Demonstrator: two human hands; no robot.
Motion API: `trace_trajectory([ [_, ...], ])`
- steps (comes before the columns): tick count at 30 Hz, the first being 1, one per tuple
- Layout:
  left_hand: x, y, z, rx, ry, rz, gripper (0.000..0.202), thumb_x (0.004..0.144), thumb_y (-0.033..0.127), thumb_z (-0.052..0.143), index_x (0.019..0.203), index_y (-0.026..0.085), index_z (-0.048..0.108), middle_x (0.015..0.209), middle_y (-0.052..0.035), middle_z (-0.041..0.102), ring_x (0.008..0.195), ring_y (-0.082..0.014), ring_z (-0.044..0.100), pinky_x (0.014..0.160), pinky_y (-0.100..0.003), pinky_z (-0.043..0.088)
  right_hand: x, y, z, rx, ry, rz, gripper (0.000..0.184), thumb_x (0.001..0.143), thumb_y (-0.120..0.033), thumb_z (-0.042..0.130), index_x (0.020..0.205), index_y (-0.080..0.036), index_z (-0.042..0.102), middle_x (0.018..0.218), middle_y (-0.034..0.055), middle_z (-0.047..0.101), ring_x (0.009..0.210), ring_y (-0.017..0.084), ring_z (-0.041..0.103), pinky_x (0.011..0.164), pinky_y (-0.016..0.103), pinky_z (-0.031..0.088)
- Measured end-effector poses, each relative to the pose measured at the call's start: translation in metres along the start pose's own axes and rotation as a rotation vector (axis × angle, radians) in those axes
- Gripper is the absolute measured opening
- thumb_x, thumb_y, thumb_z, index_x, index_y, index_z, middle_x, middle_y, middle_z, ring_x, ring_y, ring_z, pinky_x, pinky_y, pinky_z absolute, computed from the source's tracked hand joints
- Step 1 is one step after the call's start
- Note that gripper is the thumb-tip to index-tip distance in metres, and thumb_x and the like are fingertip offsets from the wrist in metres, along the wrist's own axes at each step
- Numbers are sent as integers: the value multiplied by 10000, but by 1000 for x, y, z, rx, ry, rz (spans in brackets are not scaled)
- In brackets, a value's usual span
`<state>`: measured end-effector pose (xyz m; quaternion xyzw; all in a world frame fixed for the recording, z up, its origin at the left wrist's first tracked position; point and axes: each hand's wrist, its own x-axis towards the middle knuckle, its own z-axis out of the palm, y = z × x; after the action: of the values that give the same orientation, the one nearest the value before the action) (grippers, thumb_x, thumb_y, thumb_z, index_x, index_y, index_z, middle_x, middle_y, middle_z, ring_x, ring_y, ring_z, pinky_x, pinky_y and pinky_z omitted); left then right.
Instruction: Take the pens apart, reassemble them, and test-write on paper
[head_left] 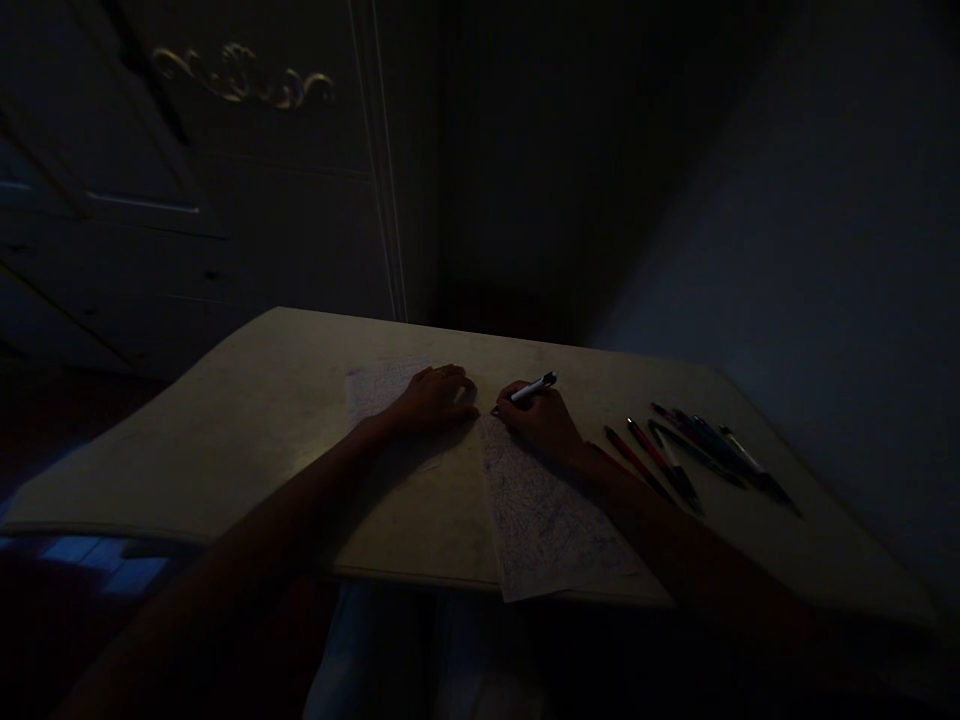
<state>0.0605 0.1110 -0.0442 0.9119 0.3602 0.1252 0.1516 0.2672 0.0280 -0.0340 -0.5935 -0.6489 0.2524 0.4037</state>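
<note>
My right hand point(546, 425) is closed around a pen point(534, 387) with a light barrel and a dark end. The pen's tip points down at the top left corner of a sheet of paper point(551, 520) covered in dense scribbled lines. That sheet reaches the table's near edge, and my right forearm lies across part of it. My left hand point(435, 400) rests with fingers spread on the table, over the right part of a second scribbled sheet point(371, 388). A gap of bare tabletop lies between the left fingertips and the pen.
Several pens point(697, 450), some red and some dark, lie loosely on the right of the pale table point(247, 430). A pale wall point(840, 300) borders the table's right side. Behind on the left stands a dark cabinet point(300, 220) with an ornate trim. The room is dim.
</note>
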Motion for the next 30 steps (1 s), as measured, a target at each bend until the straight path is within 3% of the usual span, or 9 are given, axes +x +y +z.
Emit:
trace_trajectory([
  [6, -1, 2, -3, -23, 12, 17, 451, 876, 521, 547, 1222, 238, 607, 1419, -124, 544, 1328, -315, 483, 1126, -494, 328, -1, 2, -2, 113, -54, 53, 128, 725, -298, 625, 711, -176, 665, 600, 3, 639, 564, 145, 588, 551, 241, 446],
  [12, -1, 3, -2, -1, 9, 15, 454, 885, 523, 547, 1228, 232, 608, 1428, -130, 539, 1347, -313, 465, 1145, -508, 303, 2, 5, -3, 64, 80, 50, 170, 741, -341, 587, 696, -187, 646, 634, 14, 654, 599, 155, 603, 574, 251, 453],
  [30, -2, 6, -4, 36, -16, -6, 502, 890, 535, 545, 1269, 208, 588, 1466, -140, 505, 1395, -297, 424, 1168, -476, 296, 1, 3, -4, 26, 10, 19, 137, 706, -316, 598, 697, -188, 643, 657, 9, 648, 639, 162, 605, 605, 260, 453],
])
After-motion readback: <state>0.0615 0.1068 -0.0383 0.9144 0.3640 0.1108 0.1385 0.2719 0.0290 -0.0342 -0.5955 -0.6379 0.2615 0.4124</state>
